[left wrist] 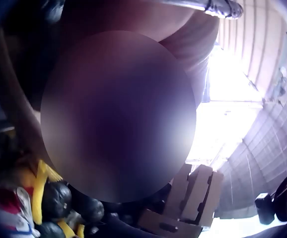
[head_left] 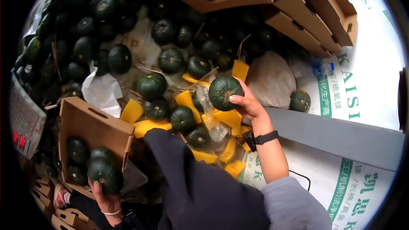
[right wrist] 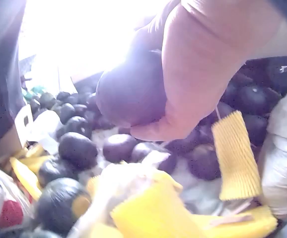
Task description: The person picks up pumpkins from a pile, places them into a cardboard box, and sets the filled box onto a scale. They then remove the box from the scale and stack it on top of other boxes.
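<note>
In the head view my right hand [head_left: 250,105] grips a round dark green squash [head_left: 222,93] above the pile, its thumb across the stem side. The right wrist view shows the same squash [right wrist: 131,94] against the fingers and palm of that hand [right wrist: 198,74]. At the lower left, my left hand [head_left: 105,199] holds a dark green squash [head_left: 106,178] at the open edge of a cardboard box [head_left: 96,121]; its fingers are mostly hidden under it. Other squashes [head_left: 78,150] lie inside the box. A large blurred round area covers most of the left wrist view.
Many squashes [head_left: 152,86] lie beyond and between my hands, with yellow foam nets [head_left: 152,127] among them. Stacked cardboard boxes [head_left: 298,30] stand at the upper right, near a pale sack [head_left: 272,79] and a bottle [head_left: 322,68]. A grey beam [head_left: 336,134] crosses the right side.
</note>
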A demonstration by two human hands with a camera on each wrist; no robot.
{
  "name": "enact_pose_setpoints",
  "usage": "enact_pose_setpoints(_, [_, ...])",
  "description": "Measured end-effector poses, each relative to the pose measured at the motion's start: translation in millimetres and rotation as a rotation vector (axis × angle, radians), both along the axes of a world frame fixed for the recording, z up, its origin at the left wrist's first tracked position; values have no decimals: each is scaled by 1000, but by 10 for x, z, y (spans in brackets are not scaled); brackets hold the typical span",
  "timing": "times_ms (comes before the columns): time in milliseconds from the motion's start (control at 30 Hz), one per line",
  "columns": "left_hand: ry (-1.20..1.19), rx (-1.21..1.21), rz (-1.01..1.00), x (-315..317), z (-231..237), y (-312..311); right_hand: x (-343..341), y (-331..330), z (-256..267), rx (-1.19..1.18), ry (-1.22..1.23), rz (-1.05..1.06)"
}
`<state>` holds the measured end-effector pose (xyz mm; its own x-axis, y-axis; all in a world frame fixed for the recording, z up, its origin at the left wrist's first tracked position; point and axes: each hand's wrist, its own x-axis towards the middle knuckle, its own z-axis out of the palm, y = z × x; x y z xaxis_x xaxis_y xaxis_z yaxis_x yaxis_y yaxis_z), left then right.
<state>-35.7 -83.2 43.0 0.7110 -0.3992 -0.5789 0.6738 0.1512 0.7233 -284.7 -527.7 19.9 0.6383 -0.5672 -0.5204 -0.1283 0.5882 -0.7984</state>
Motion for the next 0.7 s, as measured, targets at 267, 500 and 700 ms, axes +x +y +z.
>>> enact_pose_setpoints(267, [-638, 641, -58, 893, 47, -412, 1760, 838, 235, -186, -136, 639])
enact_pose_setpoints(500, [-923, 1257, -449, 1457, -765, -349, 2529, 1853, 15, -1650, -549, 1102])
enact_pose_setpoints(700, [-953, 1302, -430, 1324, -671, -148, 2079, 2029, -281, -1368, -723, 1422])
